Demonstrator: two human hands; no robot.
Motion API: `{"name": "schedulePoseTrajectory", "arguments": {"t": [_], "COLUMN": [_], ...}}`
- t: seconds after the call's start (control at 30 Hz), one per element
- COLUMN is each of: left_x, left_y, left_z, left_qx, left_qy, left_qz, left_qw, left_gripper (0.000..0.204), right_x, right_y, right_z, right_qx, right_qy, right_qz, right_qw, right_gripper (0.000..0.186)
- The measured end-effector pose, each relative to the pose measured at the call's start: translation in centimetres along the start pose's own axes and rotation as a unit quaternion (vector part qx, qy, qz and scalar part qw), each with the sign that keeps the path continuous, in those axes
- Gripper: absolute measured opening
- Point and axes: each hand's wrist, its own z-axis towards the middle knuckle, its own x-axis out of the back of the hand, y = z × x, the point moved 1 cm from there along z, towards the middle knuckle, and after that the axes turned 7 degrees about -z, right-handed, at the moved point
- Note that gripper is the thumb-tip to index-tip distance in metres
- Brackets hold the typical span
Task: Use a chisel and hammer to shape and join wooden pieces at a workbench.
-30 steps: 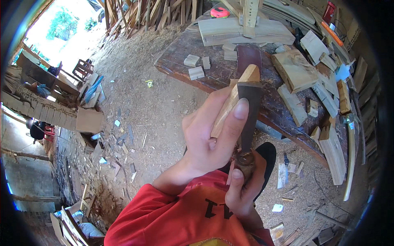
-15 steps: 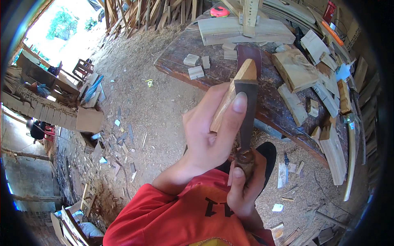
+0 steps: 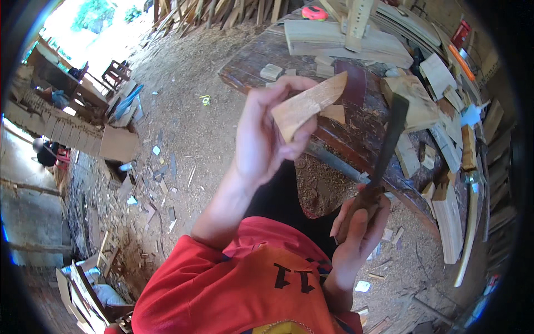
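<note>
My left hand [image 3: 258, 131] is closed round a small pale wood block [image 3: 311, 103], holding it above the near left edge of the workbench. The block has one curved, pointed end, which sticks out to the upper right. Lower down on the right, my right hand [image 3: 361, 225] grips the wooden handle of a chisel [image 3: 388, 147]. Its long, flat, dark blade points up and widens toward the tip. Blade and block are apart, with a gap between them. Part of the handle is hidden by my fingers.
The dark wooden workbench [image 3: 250, 67] carries small offcuts, a brown abrasive sheet [image 3: 351, 86], thick boards [image 3: 411, 97] and a pink tape measure [image 3: 314, 13]. A hammer [image 3: 470, 222] leans at its right side. Shavings and scraps cover the floor [image 3: 194, 139].
My left thumb has come off the chisel blade. The wood block has turned to lie more sideways, and the right hand has moved the chisel away to the right.
</note>
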Motion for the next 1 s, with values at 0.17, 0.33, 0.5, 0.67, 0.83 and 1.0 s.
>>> {"name": "schedulePoseTrajectory", "arguments": {"t": [0.17, 0.33, 0.5, 0.67, 0.83, 1.0], "left_x": [3.5, 3.9, 3.9, 3.4, 2.3, 0.7], "left_y": [2.9, 3.4, 2.5, 2.6, 2.6, 1.5], "left_z": [1.9, 2.1, 1.9, 1.8, 2.0, 2.8], "left_qx": [0.056, 0.053, 0.01, -0.011, -0.074, -0.13], "left_qy": [-0.012, -0.073, -0.105, -0.106, -0.021, -0.01], "left_qz": [-0.052, -0.104, -0.119, -0.092, 0.046, 0.187], "left_qw": [0.997, 0.99, 0.987, 0.99, 0.996, 0.974], "left_gripper": [0.039, 0.055, 0.061, 0.058, 0.048, 0.038], "right_x": [0.4, 1.5, 1.3, -0.2, -0.8, -0.4], "right_y": [-0.5, -2.4, -3.2, -2.6, -2.9, -5.2], "right_z": [0.7, 4.1, 7.4, 11.4, 12.7, 12.2], "right_qx": [-0.002, 0.154, 0.221, 0.242, 0.306, 0.303], "right_qy": [0.002, 0.083, 0.089, 0.076, 0.11, 0.049], "right_qz": [-0.038, -0.416, -0.579, -0.673, -0.578, -0.448], "right_qw": [0.999, 0.892, 0.78, 0.695, 0.748, 0.84], "right_gripper": [0.048, 0.035, 0.038, 0.037, 0.036, 0.029]}}
